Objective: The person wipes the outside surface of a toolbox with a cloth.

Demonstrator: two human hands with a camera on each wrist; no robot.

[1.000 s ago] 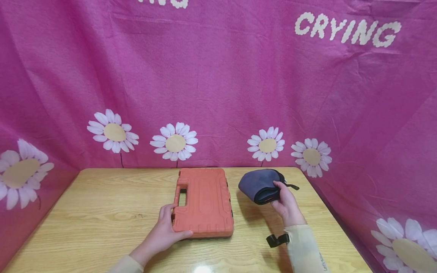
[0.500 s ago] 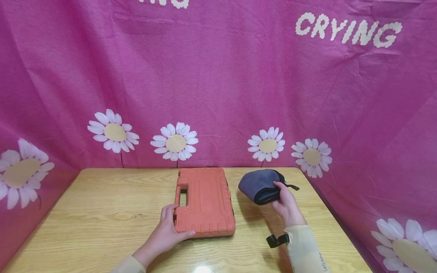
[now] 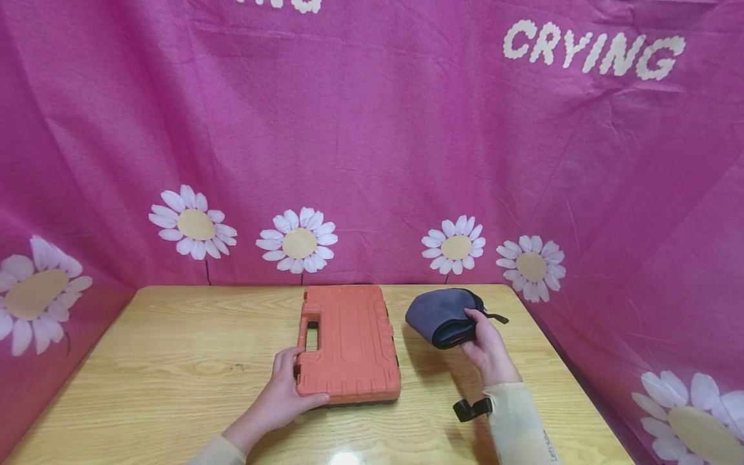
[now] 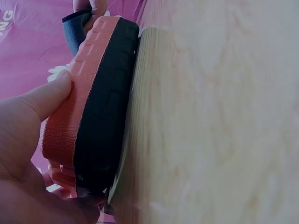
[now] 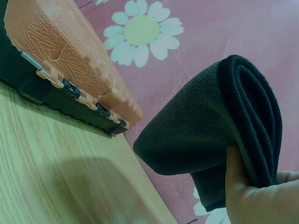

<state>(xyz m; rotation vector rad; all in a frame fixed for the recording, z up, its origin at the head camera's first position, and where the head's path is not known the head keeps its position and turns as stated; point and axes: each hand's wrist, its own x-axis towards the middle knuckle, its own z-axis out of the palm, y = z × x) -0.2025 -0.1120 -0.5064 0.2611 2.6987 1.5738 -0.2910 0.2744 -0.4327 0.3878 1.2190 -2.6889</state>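
An orange plastic carrying case [image 3: 349,342] with a black lower half lies flat on the wooden table, its handle side to the left. My left hand [image 3: 285,391] grips its near left corner. The thumb [image 4: 53,93] lies against the orange shell, while the fingers curl at the handle side, partly hidden. To the right, my right hand [image 3: 491,349] holds a folded blue-grey cloth [image 3: 437,313] with black edging above the table, pinched between thumb and fingers. A short black strap end sticks out at the cloth's right. The right wrist view shows the case's hinges [image 5: 70,88] facing the cloth.
The wooden table [image 3: 174,349] ends at a pink curtain [image 3: 372,142] printed with daisies and white letters. Curtain also hangs along the left and right sides. A black band [image 3: 472,409] sticks out from the right sleeve.
The near end of the case has shifted slightly to the right with my left hand, and more of its black lower edge shows. My right hand and the cloth stay nearly still.
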